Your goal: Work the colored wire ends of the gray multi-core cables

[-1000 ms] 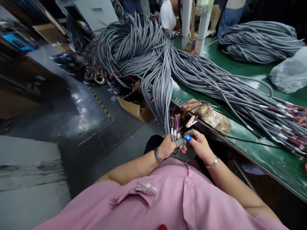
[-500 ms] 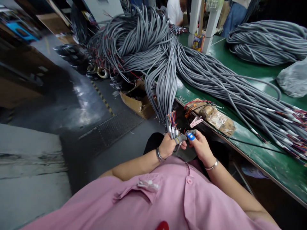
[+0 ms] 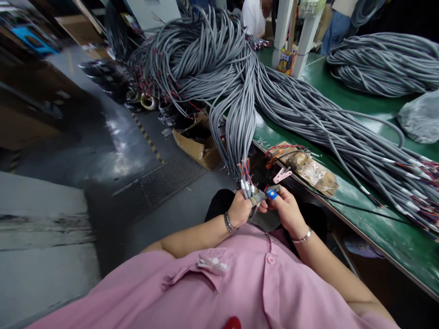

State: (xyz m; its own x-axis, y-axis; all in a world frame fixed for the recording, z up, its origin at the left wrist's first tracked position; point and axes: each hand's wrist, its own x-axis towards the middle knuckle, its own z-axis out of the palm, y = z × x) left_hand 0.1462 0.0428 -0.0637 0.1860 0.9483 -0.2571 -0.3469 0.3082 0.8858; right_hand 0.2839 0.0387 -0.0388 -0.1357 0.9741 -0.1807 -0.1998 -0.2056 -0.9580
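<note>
Several grey cables with white bands and fanned coloured wire ends (image 3: 245,170) stand up out of my left hand (image 3: 242,208), whose fingers are wrapped round them. Close on its right, my right hand (image 3: 285,206) pinches the small coloured wires at the end of one cable, between a thumb with a blue cover and a finger in a grey cover. Both hands are in front of the pink shirt, nearly touching. The grey cable bundle (image 3: 240,123) hangs over the table's edge down to my left hand.
The green table (image 3: 387,233) runs along the right, bearing long grey cables (image 3: 308,107), a coil (image 3: 384,64), a plastic bag (image 3: 421,116) and a taped wooden block (image 3: 313,172) with a pink clip (image 3: 282,175). An open carton (image 3: 195,146) is on the floor. Behind, a person (image 3: 253,18) in white.
The view has shifted slightly, so the table and cables appear a little lower and further right. Both hands keep their grip, with only a slight movement of the right fingers.
</note>
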